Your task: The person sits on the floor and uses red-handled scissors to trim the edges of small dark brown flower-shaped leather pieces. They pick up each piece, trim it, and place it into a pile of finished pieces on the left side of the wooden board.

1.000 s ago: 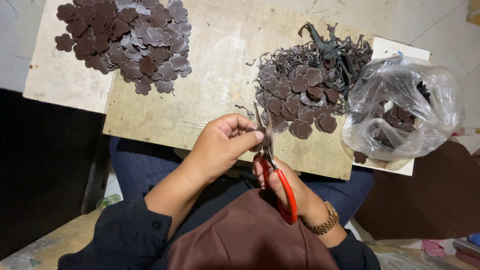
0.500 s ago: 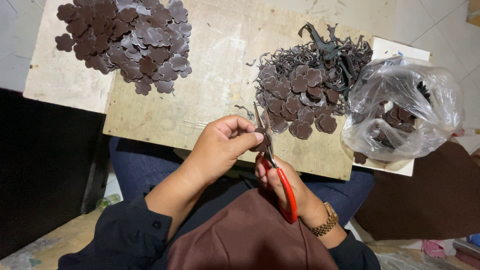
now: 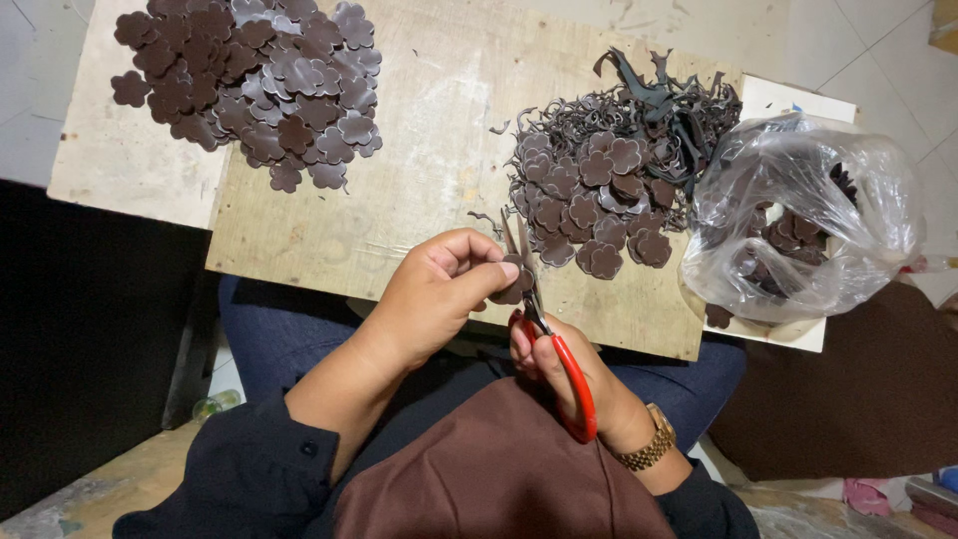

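Head view, looking down: wide plywood tabletop (image 3: 399, 190) across the lap, pale and scuffed. At its far left, big spread heap of finished flower cut-outs (image 3: 249, 85), dark brown, edges clean. Right of centre, second heap of rough flower blanks (image 3: 599, 195), tangled with thin curled trimmings. Further right, crumpled clear plastic bag (image 3: 798, 220), more brown pieces dimly visible inside. Nearer the body, left hand (image 3: 439, 289), fingers closed in a pinch on one small brown flower piece (image 3: 511, 281), held in the air just over the near edge of the tabletop. Right hand (image 3: 564, 374) below and beside it, fingers wrapped through the red handles of the scissors (image 3: 554, 349), blades pointing up into the piece; blade gap too small to read, seemingly near shut at the petal edge. Gold wristwatch (image 3: 647, 447) on the right wrist. For a clean trim, likely best: short snips with the blade tips only, turning the piece with the left thumb and forefinger rather than swinging the scissors, keeping the pinch well back from the cut line, following each petal's curve without nicking the notches between petals, letting slivers drop clear of the finished heap.
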